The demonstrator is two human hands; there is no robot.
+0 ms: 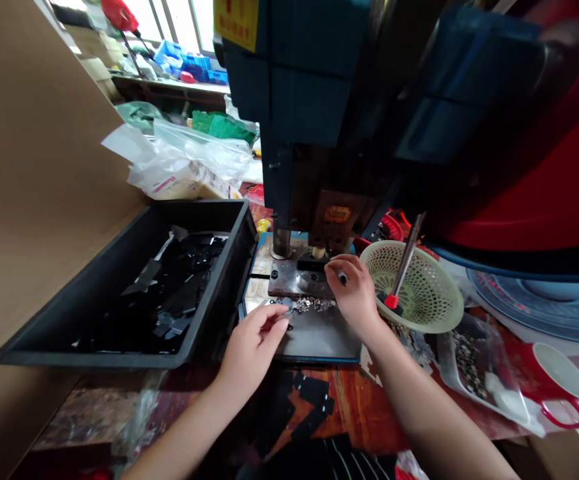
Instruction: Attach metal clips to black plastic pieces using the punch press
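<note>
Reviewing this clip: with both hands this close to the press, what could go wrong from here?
The right hand holds a small piece on the die plate right under the press head; fingers could be caught there. The left hand reaches the loose metal bits and might scatter them.

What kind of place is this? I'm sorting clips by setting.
Likely a small factory workbench: a blue press machine stands over a metal die plate, a black bin holds black cut pieces, and small metal parts lie between the left hand and right hand.
</note>
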